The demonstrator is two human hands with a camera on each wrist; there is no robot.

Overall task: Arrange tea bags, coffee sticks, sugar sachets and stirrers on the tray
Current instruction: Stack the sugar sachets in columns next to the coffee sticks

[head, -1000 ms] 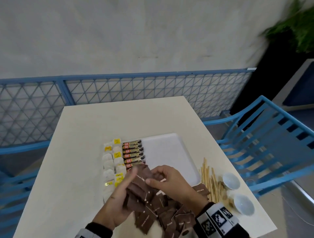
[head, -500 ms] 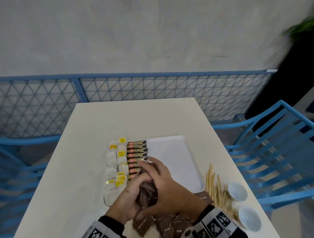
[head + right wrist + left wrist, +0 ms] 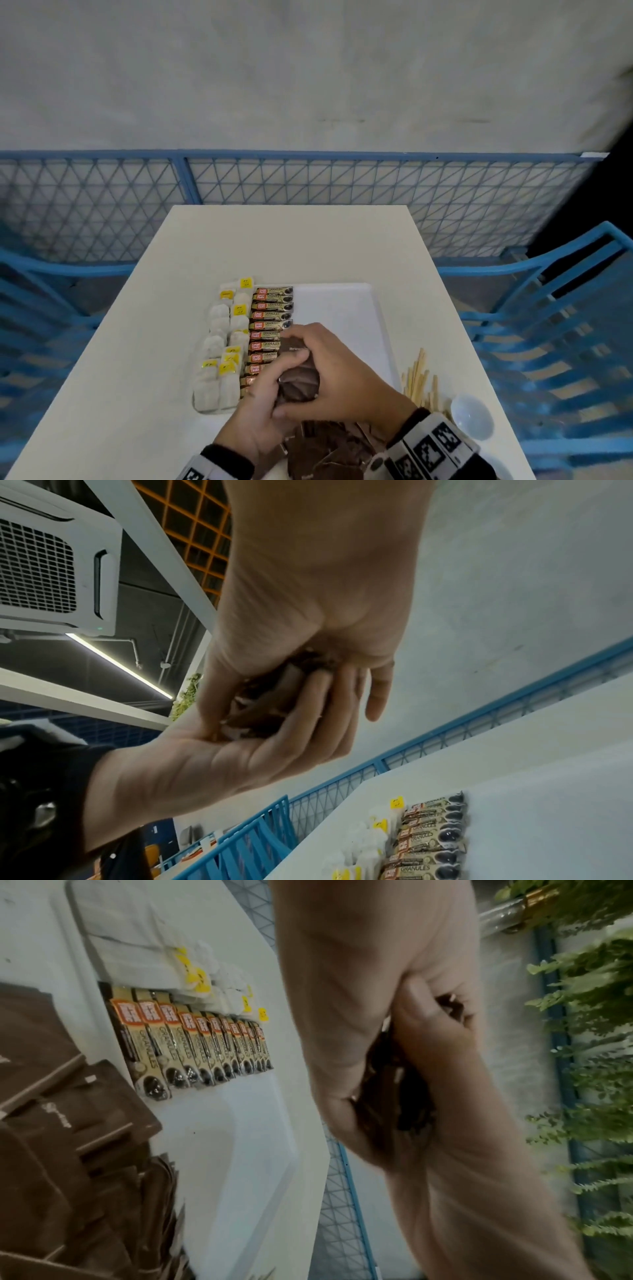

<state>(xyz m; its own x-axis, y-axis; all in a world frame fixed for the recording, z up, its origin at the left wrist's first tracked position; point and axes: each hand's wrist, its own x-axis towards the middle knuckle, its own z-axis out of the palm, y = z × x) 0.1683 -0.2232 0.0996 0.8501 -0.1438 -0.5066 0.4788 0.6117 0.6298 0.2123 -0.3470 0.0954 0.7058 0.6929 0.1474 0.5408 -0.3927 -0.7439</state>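
Observation:
Both hands hold one bundle of brown sugar sachets (image 3: 298, 378) just above the near part of the white tray (image 3: 346, 305). My left hand (image 3: 270, 389) cups the bundle from the left and below. My right hand (image 3: 330, 371) wraps over it from the right. The wrist views show the bundle (image 3: 394, 1085) (image 3: 260, 707) clasped between the two palms. On the tray's left side lie white tea bags (image 3: 222, 342) with yellow tags, and beside them a column of coffee sticks (image 3: 270, 310). Wooden stirrers (image 3: 418, 378) lie on the table right of the tray.
A loose pile of brown sachets (image 3: 329, 448) lies on the table at the near edge, under my wrists. Two small white bowls (image 3: 472, 416) stand near the stirrers. Blue chairs (image 3: 555, 325) flank the white table (image 3: 291, 246), and a blue mesh fence (image 3: 308, 181) runs behind it.
The sachets fanned between my hands have been gathered into a tight bundle. Both hands have closed round it and moved forward over the tray, next to the coffee sticks.

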